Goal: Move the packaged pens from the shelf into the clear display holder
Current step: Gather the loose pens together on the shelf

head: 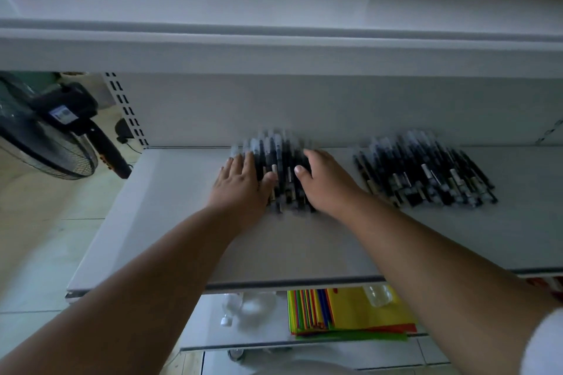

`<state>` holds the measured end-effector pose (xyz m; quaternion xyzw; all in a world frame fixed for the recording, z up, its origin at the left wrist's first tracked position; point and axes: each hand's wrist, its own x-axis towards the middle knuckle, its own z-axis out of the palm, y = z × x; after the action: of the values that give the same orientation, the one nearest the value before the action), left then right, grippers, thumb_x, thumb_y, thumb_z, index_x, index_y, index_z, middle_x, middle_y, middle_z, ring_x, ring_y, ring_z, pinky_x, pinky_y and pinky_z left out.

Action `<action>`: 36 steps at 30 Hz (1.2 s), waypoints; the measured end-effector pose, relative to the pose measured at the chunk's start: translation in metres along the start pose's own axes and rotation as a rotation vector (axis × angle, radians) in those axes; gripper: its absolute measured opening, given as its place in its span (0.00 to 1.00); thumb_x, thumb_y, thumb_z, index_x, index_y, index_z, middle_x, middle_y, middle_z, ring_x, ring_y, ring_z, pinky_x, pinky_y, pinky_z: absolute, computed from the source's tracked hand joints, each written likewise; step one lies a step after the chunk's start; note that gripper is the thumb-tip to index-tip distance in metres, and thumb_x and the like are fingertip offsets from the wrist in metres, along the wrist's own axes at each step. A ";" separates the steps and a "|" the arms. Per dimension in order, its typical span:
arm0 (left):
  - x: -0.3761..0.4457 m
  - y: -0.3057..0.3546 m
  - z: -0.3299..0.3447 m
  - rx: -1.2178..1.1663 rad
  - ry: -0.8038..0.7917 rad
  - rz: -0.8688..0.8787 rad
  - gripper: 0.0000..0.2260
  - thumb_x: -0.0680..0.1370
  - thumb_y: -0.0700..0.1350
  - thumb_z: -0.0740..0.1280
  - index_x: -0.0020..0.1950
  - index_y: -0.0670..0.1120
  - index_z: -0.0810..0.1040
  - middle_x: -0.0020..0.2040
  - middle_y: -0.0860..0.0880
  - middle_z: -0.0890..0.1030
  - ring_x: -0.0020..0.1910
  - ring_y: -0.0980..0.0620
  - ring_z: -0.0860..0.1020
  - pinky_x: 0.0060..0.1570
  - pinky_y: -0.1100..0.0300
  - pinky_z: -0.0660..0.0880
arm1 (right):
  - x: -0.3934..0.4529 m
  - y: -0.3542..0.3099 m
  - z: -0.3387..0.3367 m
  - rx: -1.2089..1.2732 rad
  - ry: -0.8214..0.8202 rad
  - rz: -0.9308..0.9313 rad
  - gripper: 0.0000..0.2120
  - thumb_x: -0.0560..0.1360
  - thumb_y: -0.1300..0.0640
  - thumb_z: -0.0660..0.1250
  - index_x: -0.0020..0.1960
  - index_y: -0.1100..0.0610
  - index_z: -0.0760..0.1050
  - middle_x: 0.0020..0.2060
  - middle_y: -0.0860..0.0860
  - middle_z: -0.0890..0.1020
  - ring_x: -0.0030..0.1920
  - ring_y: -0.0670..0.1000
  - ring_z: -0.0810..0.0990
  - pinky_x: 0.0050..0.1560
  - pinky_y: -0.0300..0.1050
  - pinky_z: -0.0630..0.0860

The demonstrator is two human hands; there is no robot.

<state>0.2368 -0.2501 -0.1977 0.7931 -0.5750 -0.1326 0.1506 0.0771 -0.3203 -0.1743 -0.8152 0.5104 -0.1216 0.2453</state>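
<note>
pens: near pile (275, 173) on the shelf (170, 222), long axis pointing away from the person
left hand (240, 183): flat, fingers straight, on pile's left edge
right hand (324, 183): fingers curled over right edge
holder: not visible

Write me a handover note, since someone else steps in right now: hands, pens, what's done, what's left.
Left hand: fingers laid flat on the left side of the near pen pile, thumb against it.
Right hand: curled round the pile's right side, grip on the pens.
Second pen pile: untouched, further right on the same shelf.
Clear display holder: not in view.
Done: nothing visibly moved yet.
Left: gather this pile, carry it to the holder, then the second pile.
</note>
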 end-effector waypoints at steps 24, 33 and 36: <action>0.003 0.134 0.050 -0.118 -0.025 0.012 0.32 0.82 0.62 0.48 0.81 0.48 0.44 0.81 0.42 0.46 0.80 0.46 0.43 0.77 0.51 0.44 | -0.023 0.123 -0.108 -0.185 0.240 -0.102 0.22 0.81 0.56 0.62 0.72 0.62 0.68 0.72 0.56 0.68 0.72 0.55 0.67 0.73 0.46 0.61; 0.005 0.163 0.060 -0.169 0.006 -0.006 0.34 0.81 0.63 0.50 0.81 0.51 0.40 0.81 0.51 0.41 0.79 0.47 0.38 0.76 0.52 0.42 | -0.010 0.170 -0.120 -0.259 0.088 -0.069 0.27 0.83 0.50 0.57 0.77 0.62 0.58 0.77 0.56 0.60 0.77 0.54 0.57 0.76 0.47 0.55; 0.008 0.158 0.056 -0.264 0.040 -0.070 0.32 0.81 0.63 0.52 0.81 0.55 0.42 0.81 0.49 0.41 0.80 0.45 0.43 0.76 0.50 0.47 | -0.009 0.181 -0.132 -0.267 0.166 -0.063 0.25 0.82 0.50 0.57 0.75 0.62 0.61 0.75 0.57 0.64 0.75 0.56 0.61 0.73 0.48 0.58</action>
<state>0.0800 -0.3084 -0.1879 0.7885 -0.5214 -0.1964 0.2607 -0.1258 -0.4131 -0.1563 -0.8433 0.5146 -0.1274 0.0878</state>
